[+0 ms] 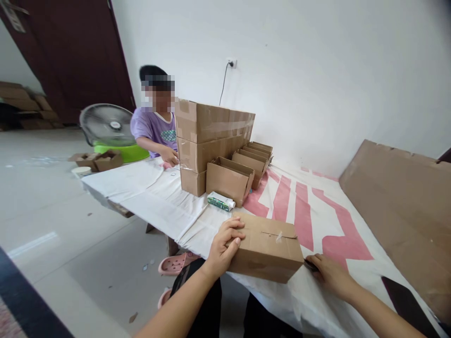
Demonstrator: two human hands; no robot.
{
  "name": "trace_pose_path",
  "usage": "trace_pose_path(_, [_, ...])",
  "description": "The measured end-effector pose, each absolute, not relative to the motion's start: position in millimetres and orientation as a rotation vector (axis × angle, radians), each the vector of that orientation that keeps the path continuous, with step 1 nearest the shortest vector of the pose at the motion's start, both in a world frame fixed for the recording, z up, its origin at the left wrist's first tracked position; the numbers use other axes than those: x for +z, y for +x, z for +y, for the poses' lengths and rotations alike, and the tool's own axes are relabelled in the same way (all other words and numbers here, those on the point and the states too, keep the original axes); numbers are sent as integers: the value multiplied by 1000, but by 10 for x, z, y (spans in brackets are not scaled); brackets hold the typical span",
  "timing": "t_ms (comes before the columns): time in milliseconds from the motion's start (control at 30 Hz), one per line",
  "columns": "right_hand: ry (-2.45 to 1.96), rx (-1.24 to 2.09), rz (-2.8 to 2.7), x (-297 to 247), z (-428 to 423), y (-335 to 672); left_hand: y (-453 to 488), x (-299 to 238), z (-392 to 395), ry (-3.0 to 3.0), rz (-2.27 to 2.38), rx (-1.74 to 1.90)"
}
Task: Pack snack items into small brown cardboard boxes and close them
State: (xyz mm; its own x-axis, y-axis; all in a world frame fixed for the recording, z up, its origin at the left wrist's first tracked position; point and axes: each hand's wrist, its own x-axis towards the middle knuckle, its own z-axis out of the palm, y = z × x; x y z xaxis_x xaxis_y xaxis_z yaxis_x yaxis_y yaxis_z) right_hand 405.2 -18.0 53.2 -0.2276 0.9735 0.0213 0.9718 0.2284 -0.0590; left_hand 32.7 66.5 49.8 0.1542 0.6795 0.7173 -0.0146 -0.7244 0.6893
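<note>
A closed cardboard box (266, 256) lies at the near table edge, its top seam partly parted around a small strip of clear tape (279, 236). My left hand (227, 244) grips its left end, fingers over the top and thumb near the front edge. Beside the box's right end, my right hand (326, 272) is closed around a small black object (310, 265); its kind is mostly hidden by the fingers. Just behind the box lies a green and white tube or pack (221, 202).
Stacked taped boxes (211, 131) and a row of open-topped boxes (229, 180) stand behind. A large cardboard sheet (398, 202) leans at right, near a dark flat object (405, 300). Across the table (141, 188) sits another person (155, 124); a fan (109, 124) is on the floor.
</note>
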Motion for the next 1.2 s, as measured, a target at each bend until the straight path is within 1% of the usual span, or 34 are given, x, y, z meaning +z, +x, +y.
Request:
trace_pose_path(67, [-1839,-5,-2406,702,-114,4000,328,500,664,1881,643,1619])
trace_pose_path(200, [-1532,-239,-2249,1204,28,3691,332,513,660,1880,639,1627])
trace_pose_path(333, [-1219,-210,-2336,1528,130,3239,335,523,659,1885,643,1630])
trace_pose_path(433, [-1116,-167,-2458,1548,213,3013,336,523,660,1889,653,1626])
trace_pose_path(567, [-1093,-206,-2435,1463,254,2918,334,526,653,1893,653,1616])
trace_pose_path(700, [-1096,-301,-2375,1444,95,2918,331,539,643,1891,660,1617])
trace_pose_path(767, [-1125,-291,-2322,1458,-38,2947,329,544,641,1892,660,1616])
trace_pose_path(867, [-1221,-184,-2206,1466,-257,3045,328,548,644,1892,656,1624])
trace_pose_path(967, [-1411,54,-2119,1407,-476,3190,328,544,650,1896,654,1632])
trace_pose_path(1100, [-1678,424,-2081,1168,-737,3381,326,525,661,1911,638,1630])
trace_pose_path(1200, [-1873,601,-2037,927,-915,3503,322,505,668,1914,625,1636])
